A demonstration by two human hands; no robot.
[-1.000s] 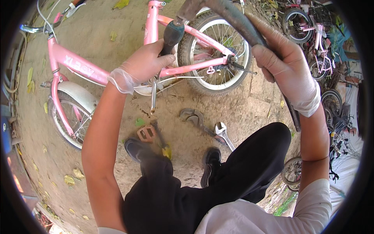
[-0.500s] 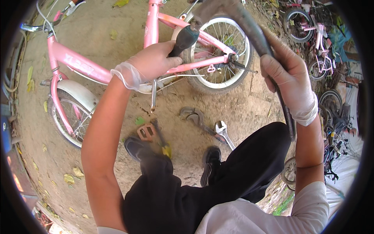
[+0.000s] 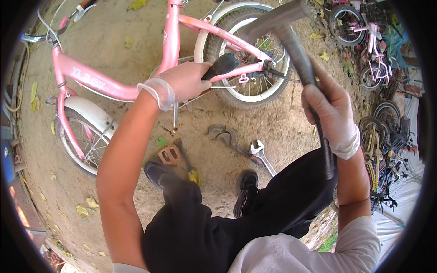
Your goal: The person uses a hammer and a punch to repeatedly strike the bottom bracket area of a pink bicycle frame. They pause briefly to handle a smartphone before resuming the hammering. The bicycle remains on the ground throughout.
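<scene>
My left hand (image 3: 184, 83), in a thin translucent glove, is closed round the dark handle of a screwdriver (image 3: 223, 65); its shaft is hidden behind the hand. The hand is by the lower frame of a pink children's bicycle (image 3: 107, 86). A short metal rod (image 3: 175, 117) shows below it; I cannot tell what it belongs to. My right hand (image 3: 334, 107), also gloved, grips a hammer (image 3: 293, 45) by its dark handle. The hammer's head is raised beyond the screwdriver, apart from it in the picture, over the white-rimmed rear wheel.
On the dirt ground before my shoes lie an orange pedal (image 3: 169, 155) with a crank arm, a dark tool with curved jaws (image 3: 227, 137) and a silver adjustable wrench (image 3: 262, 157). More bicycles (image 3: 373, 54) stand along the right. Yellow leaves are scattered about.
The hammer's head has moved right, away from the screwdriver's handle end, and my right hand is slightly lower. My left hand and the screwdriver have shifted a little to the right and down.
</scene>
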